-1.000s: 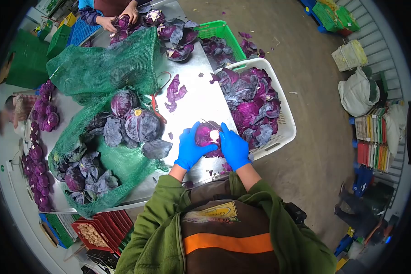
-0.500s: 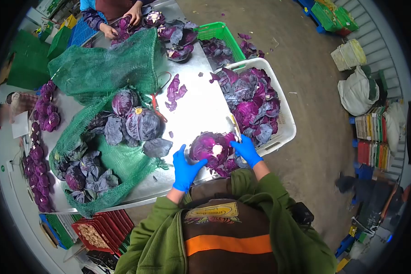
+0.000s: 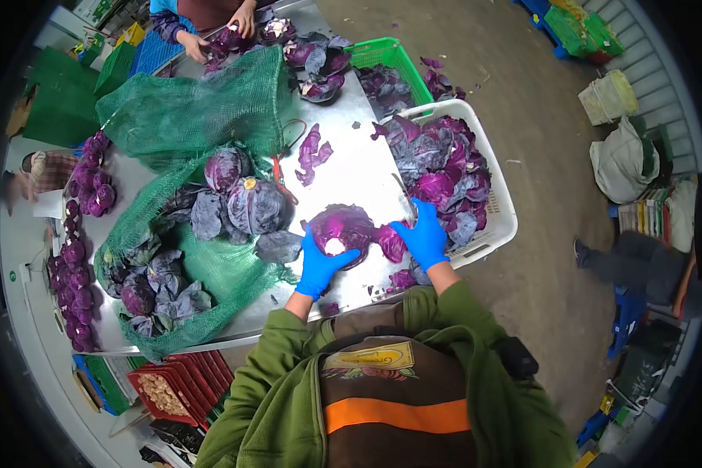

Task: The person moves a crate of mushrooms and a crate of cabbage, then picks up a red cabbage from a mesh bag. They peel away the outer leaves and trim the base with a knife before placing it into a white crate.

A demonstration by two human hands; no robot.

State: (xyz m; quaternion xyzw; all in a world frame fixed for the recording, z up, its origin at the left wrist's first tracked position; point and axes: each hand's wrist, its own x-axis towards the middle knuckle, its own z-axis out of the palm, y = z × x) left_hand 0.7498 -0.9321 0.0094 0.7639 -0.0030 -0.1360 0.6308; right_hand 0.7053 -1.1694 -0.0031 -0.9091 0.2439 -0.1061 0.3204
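Observation:
My left hand [image 3: 322, 261], in a blue glove, holds a red cabbage [image 3: 343, 228] by its near left side, the pale cut stem facing up. Beside it, my right hand [image 3: 425, 235], also gloved, has its thumb against a loose purple leaf [image 3: 391, 242] at the cabbage's right side. Both hands are over the metal table [image 3: 356, 168] near its front edge. Whole cabbages [image 3: 257, 206] lie to the left on a green mesh sack [image 3: 210, 273]. A white basket [image 3: 501, 204] full of leaves stands just right of the table.
A co-worker's hands [image 3: 243, 19] hold a cabbage at the table's far end. A green crate [image 3: 404, 53] with leaves stands behind the white basket. Small trimmed cabbages [image 3: 73, 274] line the left edge. Another person [image 3: 639, 265] is at the far right, and red crates [image 3: 203, 382] sit below left.
The cabbage has moved left and away from my body with my left hand, turning so its stem faces nearer me. A leaf now sticks out toward my right hand. The person at right has shifted.

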